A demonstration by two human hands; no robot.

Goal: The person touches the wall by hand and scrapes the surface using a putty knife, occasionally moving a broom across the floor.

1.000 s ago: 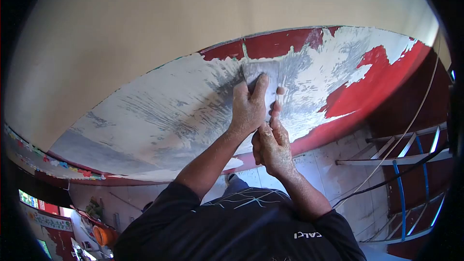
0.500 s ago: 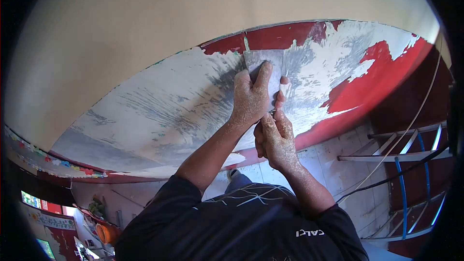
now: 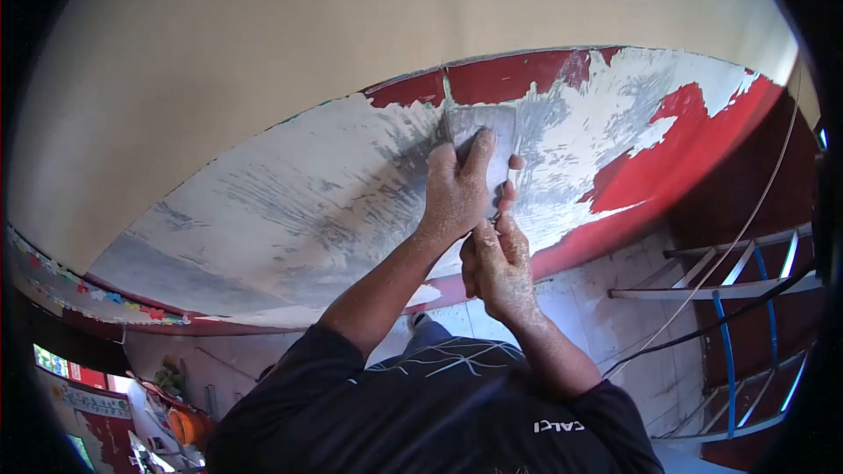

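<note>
A flat grey metal blade (image 3: 500, 123) lies against the wall (image 3: 351, 184), its broad end just below a strip of dark red paint. My left hand (image 3: 457, 184), coated in dust, is closed on the blade, with a finger and the thumb pressed on its face and other fingertips showing past its right edge. Below it, my right hand (image 3: 502, 268) is wrapped round the blade's lower end; the handle is mostly hidden by its fingers. Around the blade the wall shows patchy white and grey, with bright red paint (image 3: 637, 167) to the right.
At the right stands a metal ladder (image 3: 702, 290) with blue parts. A pale cable (image 3: 746, 219) and a black cable (image 3: 676, 340) run in front of it. Light tiles (image 3: 597, 307) cover the floor below. An orange container (image 3: 187, 427) is at the lower left.
Both hands and the blade now sit slightly lower in the view. The blade's broad end is a little farther below the top edge of the red strip.
</note>
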